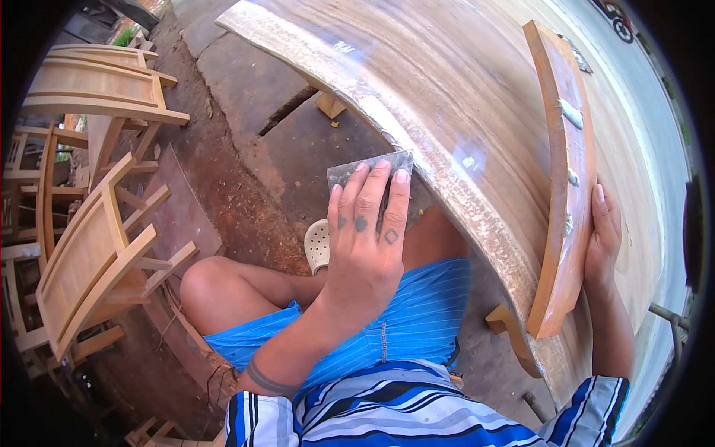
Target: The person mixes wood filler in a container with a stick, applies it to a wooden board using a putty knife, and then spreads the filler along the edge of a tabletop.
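My left hand (pixel 366 216) holds a thin grey scraper plate (pixel 344 174), fingers pressed along its top; the thumb is hidden. The plate's right corner meets the curved edge of a large wooden tabletop (pixel 491 82), where whitish filler is smeared (pixel 391 132). On the right, my right hand (pixel 605 235) grips the side of a curved wooden piece (pixel 555 171) lying over the tabletop; some of its fingers are out of sight. Blobs of pale putty (pixel 570 114) stick to that piece's upper face.
Several wooden chair frames (pixel 97 261) stand crowded at the left. Under the table show wooden feet (pixel 514 339). My bent legs (pixel 231 287) and a cream clog (pixel 317 246) are below the hands. A vehicle wheel (pixel 623 30) appears at the upper right.
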`<state>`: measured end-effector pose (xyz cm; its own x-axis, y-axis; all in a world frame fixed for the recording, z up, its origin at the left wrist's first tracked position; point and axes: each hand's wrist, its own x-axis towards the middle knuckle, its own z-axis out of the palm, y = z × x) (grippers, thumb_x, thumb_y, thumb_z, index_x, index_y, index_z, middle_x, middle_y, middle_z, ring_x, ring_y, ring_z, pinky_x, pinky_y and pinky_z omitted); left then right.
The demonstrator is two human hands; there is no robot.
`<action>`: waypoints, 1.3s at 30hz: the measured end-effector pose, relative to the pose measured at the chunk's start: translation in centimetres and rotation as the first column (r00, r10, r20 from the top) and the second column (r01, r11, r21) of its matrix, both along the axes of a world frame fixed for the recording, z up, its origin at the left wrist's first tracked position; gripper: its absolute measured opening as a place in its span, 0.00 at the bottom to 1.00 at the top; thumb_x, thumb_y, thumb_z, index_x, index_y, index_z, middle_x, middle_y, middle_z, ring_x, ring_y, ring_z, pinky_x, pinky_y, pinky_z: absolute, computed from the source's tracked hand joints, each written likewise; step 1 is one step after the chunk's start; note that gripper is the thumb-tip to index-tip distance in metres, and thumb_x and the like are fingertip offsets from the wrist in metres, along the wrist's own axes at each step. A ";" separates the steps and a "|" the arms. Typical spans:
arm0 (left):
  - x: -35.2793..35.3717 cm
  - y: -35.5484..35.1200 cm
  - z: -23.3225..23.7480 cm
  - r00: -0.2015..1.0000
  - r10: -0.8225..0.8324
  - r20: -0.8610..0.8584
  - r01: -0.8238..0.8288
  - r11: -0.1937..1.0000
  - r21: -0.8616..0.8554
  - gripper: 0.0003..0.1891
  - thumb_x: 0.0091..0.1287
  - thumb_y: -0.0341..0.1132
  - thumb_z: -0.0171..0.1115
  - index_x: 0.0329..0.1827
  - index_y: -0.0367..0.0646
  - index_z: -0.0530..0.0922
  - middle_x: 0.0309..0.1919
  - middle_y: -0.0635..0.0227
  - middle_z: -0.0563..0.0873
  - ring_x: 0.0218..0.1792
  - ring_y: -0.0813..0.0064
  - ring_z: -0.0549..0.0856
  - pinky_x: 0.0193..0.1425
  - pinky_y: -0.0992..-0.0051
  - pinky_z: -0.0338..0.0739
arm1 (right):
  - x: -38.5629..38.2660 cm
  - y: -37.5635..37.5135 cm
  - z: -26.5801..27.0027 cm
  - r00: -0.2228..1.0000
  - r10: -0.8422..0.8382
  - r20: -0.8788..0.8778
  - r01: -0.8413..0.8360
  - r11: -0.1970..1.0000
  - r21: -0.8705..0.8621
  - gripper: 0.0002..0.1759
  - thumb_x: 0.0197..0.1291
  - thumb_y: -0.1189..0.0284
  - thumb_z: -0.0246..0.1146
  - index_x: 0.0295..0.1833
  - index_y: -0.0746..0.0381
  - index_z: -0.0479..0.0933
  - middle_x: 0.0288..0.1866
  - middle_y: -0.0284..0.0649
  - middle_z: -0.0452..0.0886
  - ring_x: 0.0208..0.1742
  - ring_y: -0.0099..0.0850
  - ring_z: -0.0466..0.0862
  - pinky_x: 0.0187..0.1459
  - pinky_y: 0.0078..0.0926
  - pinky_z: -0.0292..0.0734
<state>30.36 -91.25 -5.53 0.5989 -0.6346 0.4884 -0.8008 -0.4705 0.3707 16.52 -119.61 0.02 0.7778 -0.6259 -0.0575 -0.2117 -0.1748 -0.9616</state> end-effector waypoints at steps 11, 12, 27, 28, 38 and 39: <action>-1.5 -0.6 -0.6 0.999 -0.042 -0.028 0.039 0.993 -0.111 0.29 0.58 0.12 0.51 0.67 0.30 0.70 0.61 0.44 0.73 0.63 0.45 0.75 0.68 0.52 0.71 | 0.2 0.4 0.3 1.000 -0.014 -0.005 0.014 1.000 -0.012 0.28 0.77 0.61 0.45 0.69 0.74 0.64 0.61 0.46 0.75 0.63 0.26 0.72 0.66 0.26 0.62; -2.0 -0.5 -0.3 0.998 -0.060 -0.006 0.059 0.993 -0.103 0.29 0.58 0.12 0.51 0.67 0.31 0.70 0.60 0.45 0.74 0.62 0.45 0.76 0.67 0.53 0.72 | 0.3 0.6 0.5 1.000 -0.014 -0.015 0.014 1.000 -0.020 0.28 0.77 0.61 0.45 0.68 0.74 0.65 0.61 0.45 0.75 0.62 0.26 0.72 0.65 0.25 0.62; -1.3 0.0 -1.0 0.986 -0.043 -0.161 -0.007 0.954 -0.299 0.31 0.58 0.12 0.49 0.68 0.31 0.68 0.63 0.46 0.73 0.63 0.47 0.76 0.66 0.59 0.73 | 0.0 0.2 -0.1 0.998 -0.063 -0.003 0.063 0.998 -0.013 0.28 0.76 0.62 0.46 0.70 0.74 0.63 0.63 0.46 0.74 0.63 0.27 0.73 0.66 0.26 0.62; 0.0 0.3 -0.6 0.980 -0.005 -0.200 -0.057 0.951 -0.304 0.32 0.56 0.10 0.47 0.68 0.31 0.68 0.63 0.46 0.73 0.62 0.49 0.77 0.66 0.62 0.73 | 0.0 0.1 -0.2 0.999 -0.054 0.009 0.054 0.999 0.007 0.28 0.76 0.62 0.46 0.70 0.74 0.62 0.63 0.46 0.74 0.63 0.27 0.73 0.66 0.26 0.62; 3.5 -0.6 -1.8 0.966 0.031 -0.257 -0.124 0.928 -0.351 0.31 0.57 0.12 0.46 0.69 0.30 0.67 0.62 0.45 0.74 0.63 0.50 0.76 0.67 0.63 0.71 | 0.1 0.5 0.1 0.999 -0.039 -0.002 0.039 0.999 0.002 0.29 0.76 0.61 0.46 0.71 0.74 0.61 0.63 0.46 0.74 0.64 0.27 0.72 0.67 0.26 0.61; 2.6 -0.9 -1.9 0.966 0.012 -0.258 -0.111 0.922 -0.372 0.30 0.58 0.12 0.45 0.68 0.30 0.68 0.63 0.45 0.74 0.63 0.51 0.77 0.68 0.64 0.70 | 0.2 0.6 0.1 0.999 -0.039 -0.006 0.038 0.999 -0.003 0.29 0.76 0.61 0.46 0.71 0.74 0.61 0.63 0.46 0.74 0.64 0.27 0.72 0.67 0.26 0.61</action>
<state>32.99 -92.18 -7.46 0.7629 -0.3879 0.5172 -0.6350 -0.2993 0.7122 16.70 -119.04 0.15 0.7528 -0.6556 -0.0597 -0.2237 -0.1695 -0.9598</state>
